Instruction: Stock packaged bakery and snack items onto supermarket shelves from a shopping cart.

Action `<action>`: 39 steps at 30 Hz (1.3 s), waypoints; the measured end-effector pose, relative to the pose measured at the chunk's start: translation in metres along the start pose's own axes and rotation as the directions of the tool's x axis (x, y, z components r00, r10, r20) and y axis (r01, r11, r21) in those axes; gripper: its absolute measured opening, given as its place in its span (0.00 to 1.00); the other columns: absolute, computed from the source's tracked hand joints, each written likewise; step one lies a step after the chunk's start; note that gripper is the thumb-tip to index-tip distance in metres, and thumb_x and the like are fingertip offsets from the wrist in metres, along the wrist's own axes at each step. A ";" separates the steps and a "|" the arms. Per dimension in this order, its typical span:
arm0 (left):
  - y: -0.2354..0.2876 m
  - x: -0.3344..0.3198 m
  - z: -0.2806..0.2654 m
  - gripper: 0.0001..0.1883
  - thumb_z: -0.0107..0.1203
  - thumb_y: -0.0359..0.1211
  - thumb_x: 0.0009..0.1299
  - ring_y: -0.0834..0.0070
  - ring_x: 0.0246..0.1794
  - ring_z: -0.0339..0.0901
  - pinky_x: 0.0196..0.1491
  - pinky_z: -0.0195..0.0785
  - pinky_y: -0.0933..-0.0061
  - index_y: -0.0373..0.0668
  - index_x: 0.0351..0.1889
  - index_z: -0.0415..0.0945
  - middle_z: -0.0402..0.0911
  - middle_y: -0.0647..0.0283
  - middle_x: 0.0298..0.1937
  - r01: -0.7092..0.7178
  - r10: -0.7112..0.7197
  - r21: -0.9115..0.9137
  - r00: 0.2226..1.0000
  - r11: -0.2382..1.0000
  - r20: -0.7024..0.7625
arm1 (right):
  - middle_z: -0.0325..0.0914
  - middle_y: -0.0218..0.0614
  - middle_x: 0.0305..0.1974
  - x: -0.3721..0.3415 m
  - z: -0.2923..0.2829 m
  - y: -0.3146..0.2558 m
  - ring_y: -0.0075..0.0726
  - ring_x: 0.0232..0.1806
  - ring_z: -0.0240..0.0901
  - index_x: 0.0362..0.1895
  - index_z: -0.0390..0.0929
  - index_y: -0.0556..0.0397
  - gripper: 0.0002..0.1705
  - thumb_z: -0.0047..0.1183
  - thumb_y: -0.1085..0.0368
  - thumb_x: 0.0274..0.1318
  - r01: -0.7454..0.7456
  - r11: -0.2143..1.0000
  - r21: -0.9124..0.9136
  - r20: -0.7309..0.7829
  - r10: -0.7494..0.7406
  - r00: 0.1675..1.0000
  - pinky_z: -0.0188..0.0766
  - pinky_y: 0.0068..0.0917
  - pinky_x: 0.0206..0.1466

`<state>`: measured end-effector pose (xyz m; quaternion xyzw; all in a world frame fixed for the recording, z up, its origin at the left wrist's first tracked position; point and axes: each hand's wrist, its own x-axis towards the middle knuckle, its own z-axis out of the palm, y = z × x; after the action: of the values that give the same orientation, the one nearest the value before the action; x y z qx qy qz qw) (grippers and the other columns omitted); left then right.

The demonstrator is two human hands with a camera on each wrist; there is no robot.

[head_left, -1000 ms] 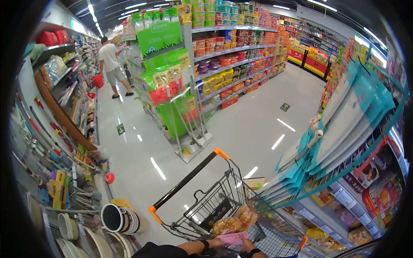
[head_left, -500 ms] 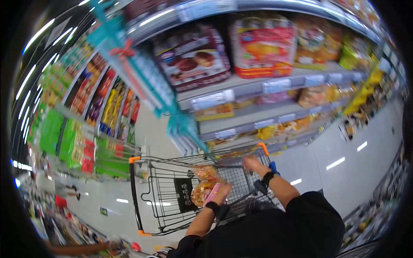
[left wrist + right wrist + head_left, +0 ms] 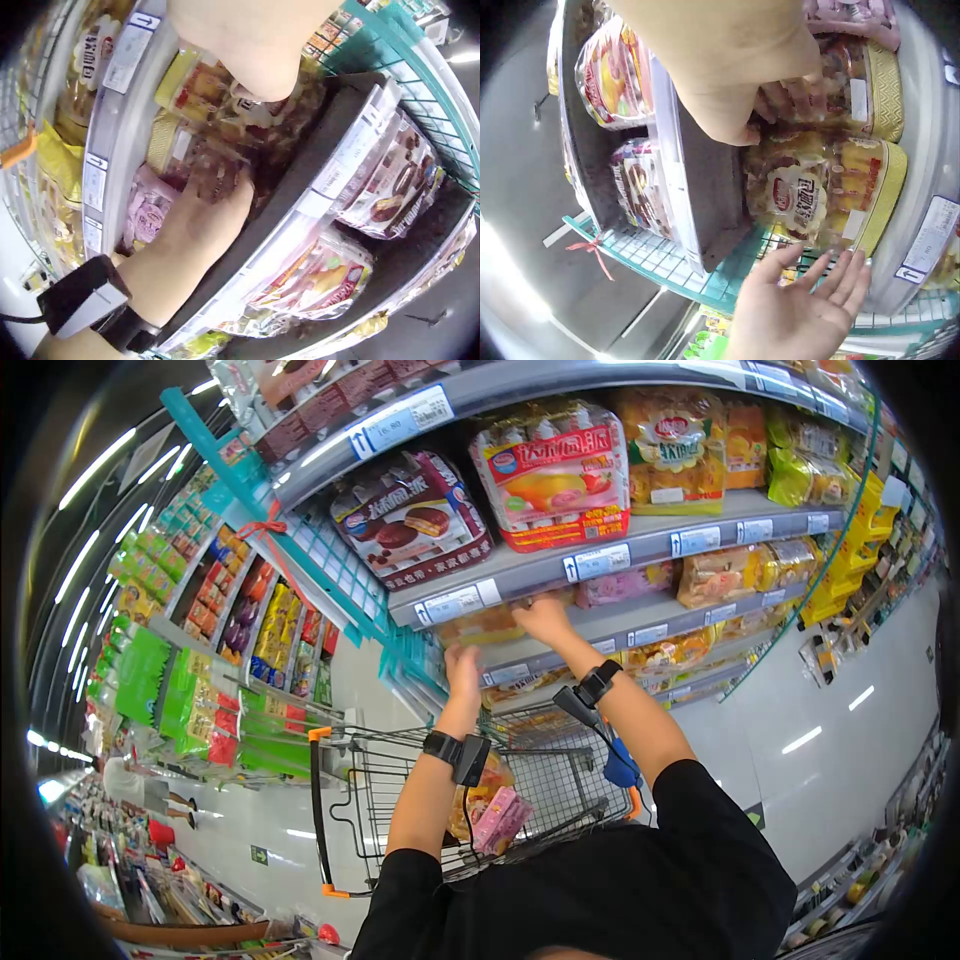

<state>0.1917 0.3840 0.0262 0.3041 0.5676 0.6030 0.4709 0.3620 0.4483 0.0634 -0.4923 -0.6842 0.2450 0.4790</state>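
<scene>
The left hand point(image 3: 463, 672), open with fingers spread, has its fingertips at a yellow-trimmed bread pack point(image 3: 821, 191) at the left end of the shelf point(image 3: 600, 622). The right hand point(image 3: 543, 622) rests its loosely extended fingers on the neighboring pack point(image 3: 855, 90).

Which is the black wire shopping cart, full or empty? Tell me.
Partly filled: the cart holds a pink packet and golden-brown bagged food; bare mesh shows beside them.

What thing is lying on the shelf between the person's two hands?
In the right wrist view, a clear bread bag with a yellow end lies between the left hand and the right hand.
</scene>
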 end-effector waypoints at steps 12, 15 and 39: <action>0.023 0.012 -0.024 0.38 0.54 0.38 0.54 0.65 0.60 0.54 0.53 0.51 0.60 0.44 0.62 0.47 0.57 0.58 0.58 0.024 -0.023 -0.053 1.000 0.998 0.015 | 0.65 0.46 0.54 0.021 0.036 -0.007 0.51 0.58 0.57 0.52 0.69 0.49 0.31 0.50 0.48 0.42 0.156 0.959 -0.236 0.029 -0.154 0.988 0.51 0.40 0.61; 0.022 0.016 -0.024 0.38 0.53 0.39 0.54 0.65 0.60 0.54 0.54 0.50 0.59 0.45 0.62 0.47 0.58 0.60 0.57 0.000 0.001 -0.053 1.000 0.999 0.007 | 0.66 0.46 0.54 0.024 0.039 -0.013 0.49 0.57 0.58 0.52 0.69 0.48 0.33 0.52 0.46 0.41 0.122 0.971 -0.204 0.022 -0.120 0.993 0.52 0.38 0.61; 0.023 -0.007 -0.038 0.42 0.53 0.39 0.56 0.61 0.63 0.52 0.56 0.51 0.56 0.43 0.65 0.42 0.56 0.55 0.60 0.089 -0.086 -0.057 0.995 0.994 0.056 | 0.71 0.47 0.47 0.056 0.133 0.118 0.42 0.51 0.67 0.48 0.67 0.57 0.39 0.64 0.52 0.29 -0.135 0.854 0.503 0.021 0.143 0.989 0.62 0.31 0.54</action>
<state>0.1551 0.3644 0.0434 0.2808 0.5496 0.5900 0.5205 0.2910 0.5640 -0.0642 -0.4006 -0.5553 0.4446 0.5775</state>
